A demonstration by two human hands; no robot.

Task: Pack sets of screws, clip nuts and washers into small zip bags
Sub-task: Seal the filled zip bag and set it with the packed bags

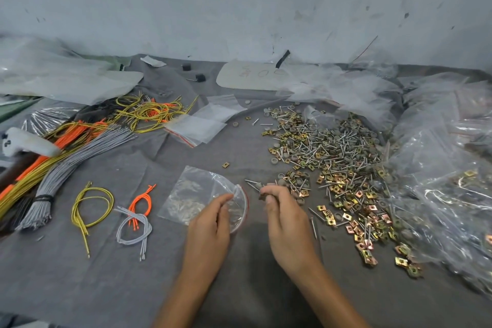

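My left hand (pixel 210 224) pinches the mouth of a small clear zip bag (pixel 197 194) that lies on the grey cloth. The bag's red-lined opening bulges toward my right hand (pixel 285 216). That hand grips a small bunch of screws and other hardware (pixel 259 189), the screw tips pointing left at the bag's mouth. A big heap of screws, brass clip nuts and grey washers (pixel 338 157) spreads to the right of my right hand.
A stack of empty zip bags (pixel 202 125) lies beyond the bag. Yellow, orange and grey cable bundles (pixel 66 146) fill the left side, with small loops (pixel 111 213) nearer me. Large crumpled plastic bags (pixel 447 157) line the right edge; a wall stands behind.
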